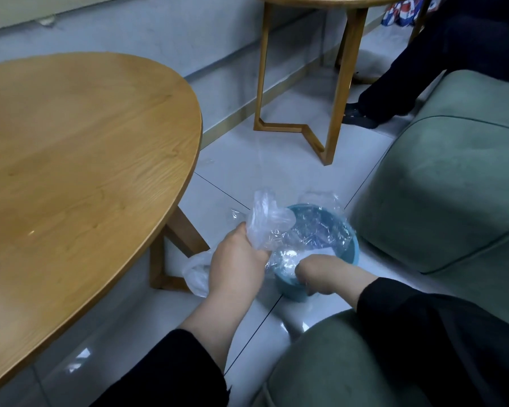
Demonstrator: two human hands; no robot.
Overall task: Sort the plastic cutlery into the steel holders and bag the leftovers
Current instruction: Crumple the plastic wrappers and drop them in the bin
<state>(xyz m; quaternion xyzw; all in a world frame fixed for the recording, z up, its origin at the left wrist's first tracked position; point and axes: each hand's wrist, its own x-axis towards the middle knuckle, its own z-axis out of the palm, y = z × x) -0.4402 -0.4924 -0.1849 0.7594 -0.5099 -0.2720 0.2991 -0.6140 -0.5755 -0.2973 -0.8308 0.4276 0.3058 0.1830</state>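
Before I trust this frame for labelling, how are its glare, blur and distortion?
Head view: the wide lens bows the round table's edge and the wall line; ceiling light glares off the glossy floor tiles and the clear plastic bag over the blue bin; the left hand and right hand look slightly soft; the bag's contents are unreadable.

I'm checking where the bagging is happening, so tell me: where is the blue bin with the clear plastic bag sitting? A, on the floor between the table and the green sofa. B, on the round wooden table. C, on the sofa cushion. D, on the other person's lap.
A: the blue bin stands on the tiled floor, between the round wooden table and the green sofa.
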